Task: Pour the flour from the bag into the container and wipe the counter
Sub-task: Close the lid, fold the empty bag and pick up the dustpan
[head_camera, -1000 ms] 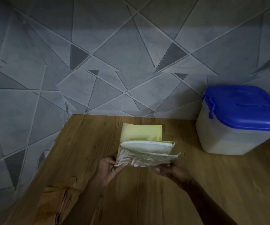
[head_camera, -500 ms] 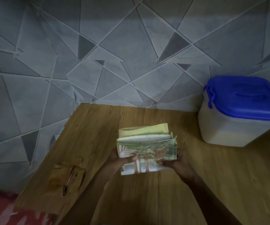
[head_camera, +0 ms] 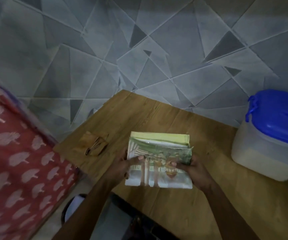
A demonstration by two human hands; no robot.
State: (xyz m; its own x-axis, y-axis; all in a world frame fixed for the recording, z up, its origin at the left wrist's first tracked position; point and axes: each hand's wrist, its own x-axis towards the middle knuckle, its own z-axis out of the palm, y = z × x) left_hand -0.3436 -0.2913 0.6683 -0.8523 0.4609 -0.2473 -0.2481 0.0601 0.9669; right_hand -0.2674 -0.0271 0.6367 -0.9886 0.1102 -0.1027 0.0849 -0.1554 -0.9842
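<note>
The flour bag (head_camera: 158, 160), printed green and white with a yellow back panel, lies flattened and folded on the wooden counter (head_camera: 200, 213). My left hand (head_camera: 122, 168) grips its left edge, thumb on top. My right hand (head_camera: 194, 172) grips its right edge. At the right stands the translucent container (head_camera: 261, 158), holding pale flour, with its blue lid (head_camera: 281, 118) on. A folded brown cloth (head_camera: 94, 144) lies on the counter to the left of the bag.
A grey wall with triangle pattern (head_camera: 139, 58) runs behind and to the left of the counter. A red patterned fabric (head_camera: 18, 161) fills the lower left, beside the counter's left edge. Floor and dark items show below.
The bag has been folded down flatter, its printed face now up and nearer me. The view has swung left and down, which brings the red fabric into sight.
</note>
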